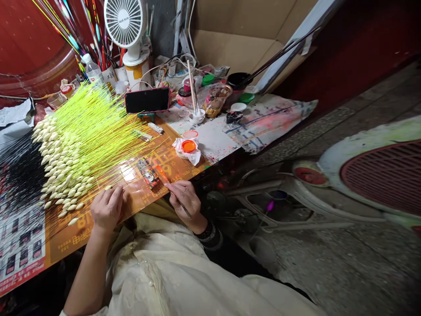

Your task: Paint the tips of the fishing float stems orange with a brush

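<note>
At the far left, a printed orange sheet covered the worktop [66,239], and on it lay a dense fan of fishing floats [62,149], with white teardrop bodies and thin fluorescent yellow-green stems. Behind them stood a clear plastic bottle [92,70] and a white desk fan [124,22]. My left grip [107,208] was curled just beside the floats, its fingers over the thin stems, though I cannot tell whether it was holding any. A small printed packet [148,172] lay on the sheet between my hands. My right grip [186,202] was narrow, pinching a slim paintbrush [179,200] between thumb and fingers, with its tip pointing left toward a reddish-orange sliver [161,173] that was too blurred to identify. Farther back, a black phone [147,100] stood on a small holder, and an open pot of orange paint [189,146] sat in crumpled white tissue. To the right lay a paint-stained cloth [269,123], and beyond the worktop, a round white-rimmed object with a red grille [378,171] stood on the concrete floor [329,263].
</note>
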A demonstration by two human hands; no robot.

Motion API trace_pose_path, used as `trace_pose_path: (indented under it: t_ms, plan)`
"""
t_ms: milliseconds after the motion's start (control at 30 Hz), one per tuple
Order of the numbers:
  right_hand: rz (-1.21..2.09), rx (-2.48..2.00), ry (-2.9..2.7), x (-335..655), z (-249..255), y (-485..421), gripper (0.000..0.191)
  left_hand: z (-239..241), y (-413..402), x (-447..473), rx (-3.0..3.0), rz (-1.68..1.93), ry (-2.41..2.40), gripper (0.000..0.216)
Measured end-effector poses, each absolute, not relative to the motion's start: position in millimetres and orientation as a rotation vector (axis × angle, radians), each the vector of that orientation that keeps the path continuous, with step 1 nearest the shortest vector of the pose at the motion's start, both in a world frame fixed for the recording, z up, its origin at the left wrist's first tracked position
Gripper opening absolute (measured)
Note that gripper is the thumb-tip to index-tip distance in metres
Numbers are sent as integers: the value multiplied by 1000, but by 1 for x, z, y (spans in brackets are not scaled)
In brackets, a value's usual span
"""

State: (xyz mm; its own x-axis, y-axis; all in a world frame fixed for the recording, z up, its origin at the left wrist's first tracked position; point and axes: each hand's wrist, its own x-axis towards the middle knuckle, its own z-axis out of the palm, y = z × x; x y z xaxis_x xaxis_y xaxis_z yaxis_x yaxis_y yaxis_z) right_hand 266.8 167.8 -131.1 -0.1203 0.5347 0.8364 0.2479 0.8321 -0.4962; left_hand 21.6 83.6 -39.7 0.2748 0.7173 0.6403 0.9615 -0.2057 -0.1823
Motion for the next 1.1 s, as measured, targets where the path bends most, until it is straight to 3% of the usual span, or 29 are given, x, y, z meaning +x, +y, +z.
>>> trace_pose_path:
  t_ms: [633, 900, 1100]
  plan:
    - [206, -658, -1720, 266, -129, 165, 52, -41, 84, 21, -2007, -570, -1491, 27]
    - [25, -750, -1801, 241, -117, 167, 87, -45, 83, 22, -2007, -601, -1523, 21]
    - [62, -785, -1809, 231, -111, 165, 92, -45, 82, 24, -2001, -601, -1524, 19]
